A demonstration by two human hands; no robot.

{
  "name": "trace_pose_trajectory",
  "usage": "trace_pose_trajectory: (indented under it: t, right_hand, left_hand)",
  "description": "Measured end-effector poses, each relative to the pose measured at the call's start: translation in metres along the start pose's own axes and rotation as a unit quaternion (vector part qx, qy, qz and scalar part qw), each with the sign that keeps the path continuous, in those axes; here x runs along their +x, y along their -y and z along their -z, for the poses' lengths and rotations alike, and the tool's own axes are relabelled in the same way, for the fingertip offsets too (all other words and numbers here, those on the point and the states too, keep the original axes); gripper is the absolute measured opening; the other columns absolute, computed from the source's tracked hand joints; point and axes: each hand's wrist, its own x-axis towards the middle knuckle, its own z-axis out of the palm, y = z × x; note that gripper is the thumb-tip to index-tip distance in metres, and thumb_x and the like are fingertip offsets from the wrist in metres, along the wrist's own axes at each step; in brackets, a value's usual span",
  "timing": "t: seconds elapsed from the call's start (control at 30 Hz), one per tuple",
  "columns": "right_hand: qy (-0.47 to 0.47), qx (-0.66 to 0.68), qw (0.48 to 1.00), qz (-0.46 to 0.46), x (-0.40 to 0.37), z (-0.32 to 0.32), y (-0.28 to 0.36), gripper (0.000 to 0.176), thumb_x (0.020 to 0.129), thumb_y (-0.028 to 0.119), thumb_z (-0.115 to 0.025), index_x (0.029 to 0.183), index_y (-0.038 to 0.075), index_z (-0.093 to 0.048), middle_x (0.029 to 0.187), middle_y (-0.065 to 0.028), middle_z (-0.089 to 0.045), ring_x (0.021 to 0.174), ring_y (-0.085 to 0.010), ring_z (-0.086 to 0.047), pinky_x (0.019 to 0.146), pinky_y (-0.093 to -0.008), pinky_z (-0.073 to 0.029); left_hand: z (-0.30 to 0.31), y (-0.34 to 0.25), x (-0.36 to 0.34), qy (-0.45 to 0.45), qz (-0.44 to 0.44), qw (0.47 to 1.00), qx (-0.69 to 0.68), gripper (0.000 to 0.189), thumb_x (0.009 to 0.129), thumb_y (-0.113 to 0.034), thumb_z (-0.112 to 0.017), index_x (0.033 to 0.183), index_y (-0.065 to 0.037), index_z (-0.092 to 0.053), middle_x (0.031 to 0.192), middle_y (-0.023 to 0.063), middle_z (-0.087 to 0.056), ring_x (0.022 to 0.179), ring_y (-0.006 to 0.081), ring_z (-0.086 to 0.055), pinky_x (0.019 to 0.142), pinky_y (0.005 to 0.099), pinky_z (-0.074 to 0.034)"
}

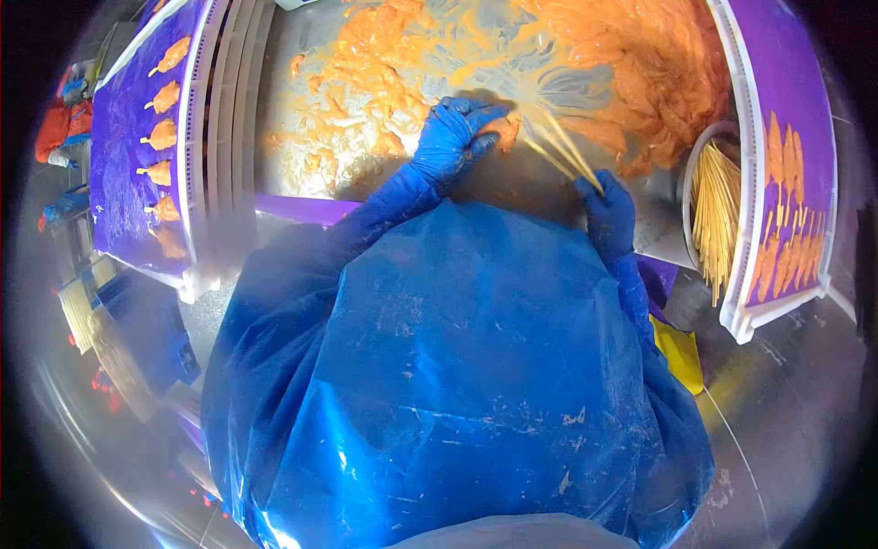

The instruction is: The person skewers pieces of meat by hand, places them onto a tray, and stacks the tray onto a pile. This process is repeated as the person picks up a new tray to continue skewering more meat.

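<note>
Over the metal work surface (375,174), my left hand (450,142) in a wet blue glove closes its fingers on a piece of raw orange-coated meat (506,131). My right hand (610,215), also gloved in blue, grips a few wooden skewers (569,156) by their lower ends. Their upper ends fan out to the upper left, overlapping the edge of the meat piece in this view. Beyond both hands lies a heap of orange-coated meat (645,69), with a thinner spread of it (370,46) to the left.
A round container (687,206) of skewers stands at the right. Beside it, a white-rimmed tray (791,69) with purple lining carries skewered meat (785,169). Stacked trays (114,201) at the left hold more skewered pieces (162,135). A person in orange (64,128) is far left.
</note>
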Motion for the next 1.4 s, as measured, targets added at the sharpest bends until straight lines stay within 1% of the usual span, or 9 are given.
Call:
trace_pose_trajectory:
  t: [0.07,0.13,0.77,0.83,0.97,1.03,1.17,1.23,1.4]
  right_hand:
    - [0.002,0.012,1.000,-0.006,-0.006,-0.010,-0.009,0.035,0.088,0.037,-0.064,0.099,0.004,-0.065,0.098,-0.0153,-0.068,0.092,-0.0377,-0.063,0.081,-0.0481,-0.049]
    - [-0.028,0.005,0.999,0.045,-0.003,-0.020,-0.001,0.025,0.089,0.026,-0.068,0.091,0.002,-0.065,0.071,-0.0058,-0.058,0.066,-0.0129,-0.050,0.063,-0.0311,-0.043]
    - [-0.023,0.020,0.999,0.012,0.002,-0.005,0.022,0.024,0.088,0.028,-0.068,0.089,0.004,-0.064,0.070,-0.0100,-0.056,0.065,-0.0167,-0.052,0.062,-0.0338,-0.043]
    - [0.051,0.005,0.998,-0.021,0.006,0.001,0.026,0.033,0.089,0.036,-0.061,0.098,0.005,-0.063,0.092,-0.0195,-0.063,0.087,-0.0391,-0.062,0.076,-0.0443,-0.048]
    - [0.043,-0.030,0.999,-0.012,0.009,-0.002,0.025,0.033,0.089,0.036,-0.061,0.099,0.005,-0.063,0.093,-0.0197,-0.063,0.088,-0.0393,-0.062,0.077,-0.0446,-0.048]
    - [0.010,0.023,1.000,0.007,0.010,-0.004,0.027,0.027,0.089,0.029,-0.066,0.088,0.003,-0.061,0.069,-0.0116,-0.053,0.063,-0.0196,-0.051,0.061,-0.0347,-0.042]
    - [0.002,0.029,0.999,0.038,0.014,-0.006,0.030,0.026,0.090,0.028,-0.065,0.089,0.003,-0.061,0.069,-0.0115,-0.052,0.064,-0.0194,-0.050,0.062,-0.0346,-0.042]
    - [0.072,-0.005,0.997,-0.005,0.017,0.004,0.045,0.031,0.090,0.033,-0.059,0.098,0.004,-0.063,0.089,-0.0205,-0.063,0.087,-0.0385,-0.062,0.076,-0.0449,-0.048]
    - [0.060,0.038,0.997,0.010,0.020,0.001,0.049,0.029,0.089,0.032,-0.059,0.095,0.004,-0.063,0.087,-0.0208,-0.062,0.084,-0.0375,-0.062,0.073,-0.0435,-0.048]
  left_hand:
    - [0.001,0.002,0.000,0.019,-0.026,0.999,0.018,0.030,0.082,-0.023,-0.069,0.111,-0.015,-0.069,0.106,0.0111,-0.066,0.100,0.0330,-0.058,0.090,0.0436,-0.044]
    - [0.000,0.002,-0.002,0.017,-0.026,0.999,0.014,0.031,0.082,-0.023,-0.070,0.112,-0.015,-0.069,0.106,0.0110,-0.066,0.100,0.0330,-0.058,0.090,0.0436,-0.044]
    - [0.003,-0.004,-0.006,0.007,-0.011,1.000,0.024,0.021,0.084,-0.019,-0.068,0.105,-0.016,-0.071,0.106,0.0089,-0.066,0.101,0.0321,-0.057,0.089,0.0438,-0.045]
    - [0.003,-0.005,-0.007,0.010,-0.007,1.000,0.022,0.022,0.084,-0.019,-0.067,0.106,-0.016,-0.071,0.107,0.0090,-0.066,0.101,0.0320,-0.057,0.090,0.0435,-0.045]
    - [0.002,-0.004,-0.007,0.019,-0.018,0.999,0.019,0.023,0.085,-0.018,-0.067,0.108,-0.015,-0.071,0.108,0.0094,-0.066,0.103,0.0313,-0.056,0.091,0.0427,-0.044]
    - [0.002,-0.003,-0.007,0.021,-0.025,0.999,0.005,0.024,0.085,-0.017,-0.067,0.108,-0.015,-0.070,0.108,0.0095,-0.066,0.103,0.0311,-0.056,0.091,0.0427,-0.044]
    - [0.005,-0.006,-0.005,0.028,-0.033,0.999,-0.001,0.023,0.084,-0.016,-0.067,0.107,-0.014,-0.070,0.107,0.0095,-0.065,0.101,0.0309,-0.056,0.092,0.0433,-0.043]
    - [0.003,-0.003,-0.004,0.030,-0.039,0.999,0.000,0.024,0.084,-0.016,-0.067,0.108,-0.014,-0.070,0.107,0.0096,-0.065,0.101,0.0310,-0.056,0.092,0.0435,-0.043]
    - [0.002,-0.004,-0.002,0.042,-0.039,0.998,-0.008,0.025,0.084,-0.018,-0.067,0.109,-0.016,-0.069,0.106,0.0104,-0.066,0.100,0.0315,-0.057,0.091,0.0438,-0.043]
